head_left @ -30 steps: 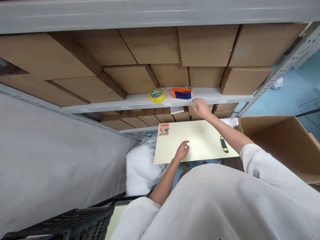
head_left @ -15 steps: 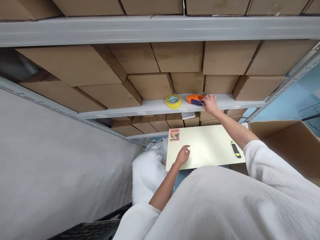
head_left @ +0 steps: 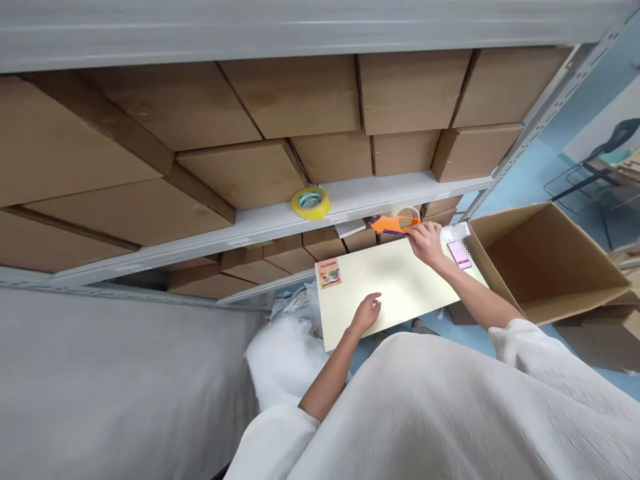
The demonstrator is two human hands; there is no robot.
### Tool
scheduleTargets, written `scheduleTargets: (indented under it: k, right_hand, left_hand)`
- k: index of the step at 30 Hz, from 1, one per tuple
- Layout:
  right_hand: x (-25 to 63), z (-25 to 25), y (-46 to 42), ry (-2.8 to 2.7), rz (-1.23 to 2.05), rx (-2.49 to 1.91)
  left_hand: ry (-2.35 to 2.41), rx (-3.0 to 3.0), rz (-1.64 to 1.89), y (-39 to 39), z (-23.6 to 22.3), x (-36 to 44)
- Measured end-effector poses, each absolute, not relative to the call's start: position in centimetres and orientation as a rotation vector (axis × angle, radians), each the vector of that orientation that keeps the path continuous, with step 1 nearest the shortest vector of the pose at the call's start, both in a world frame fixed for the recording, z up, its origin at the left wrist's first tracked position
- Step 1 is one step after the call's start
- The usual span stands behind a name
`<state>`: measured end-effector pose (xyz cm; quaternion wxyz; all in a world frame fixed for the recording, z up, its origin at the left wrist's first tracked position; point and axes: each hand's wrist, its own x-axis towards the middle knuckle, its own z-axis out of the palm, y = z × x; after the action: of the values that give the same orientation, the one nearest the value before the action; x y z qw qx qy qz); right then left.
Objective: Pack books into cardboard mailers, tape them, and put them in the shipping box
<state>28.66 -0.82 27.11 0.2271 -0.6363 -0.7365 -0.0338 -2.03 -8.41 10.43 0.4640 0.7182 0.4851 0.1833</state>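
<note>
My right hand (head_left: 426, 243) grips an orange tape dispenser (head_left: 387, 224) with a dark blue or purple lower edge. A roll of tape (head_left: 406, 215) shows at its upper right. The dispenser is held above the far edge of a pale yellow tabletop (head_left: 370, 267), clear of the shelf. My left hand (head_left: 367, 312) hovers over or rests on the near left of the tabletop, fingers loosely bent and apart, holding nothing. A small pink printed card (head_left: 329, 273) lies at the tabletop's left corner. A phone (head_left: 459, 255) lies by my right forearm.
A yellow tape roll (head_left: 311, 203) sits on the grey shelf (head_left: 360, 193) before stacked cardboard boxes (head_left: 325, 157). An open carton (head_left: 545, 260) stands right of the table. White wrapping material (head_left: 285, 360) is heaped at left. A chair (head_left: 600, 157) stands far right.
My right hand has lifted the tape dispenser off the shelf and drawn it toward me. My view has turned right, bringing the phone and more of the carton into sight. The cutter is out of sight.
</note>
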Motion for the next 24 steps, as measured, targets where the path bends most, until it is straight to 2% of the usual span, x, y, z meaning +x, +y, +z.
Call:
scheduleTargets:
  k: [7, 13, 24]
  right_hand:
    - [30.6, 19.2, -7.6, -1.918, 0.131, -2.034]
    - [32.3, 12.8, -9.9, -1.805, 0.363, -2.296]
    - [36.4, 7.1, -10.4, -1.728, 0.461, -2.502]
  left_hand:
    - [1.109, 1.815, 0.327, -9.0, 9.6, 0.7]
    - [1.14, 1.826, 0.249, -9.9, 9.5, 1.2]
    - [1.307, 1.73, 0.219, -12.7, 9.6, 1.5]
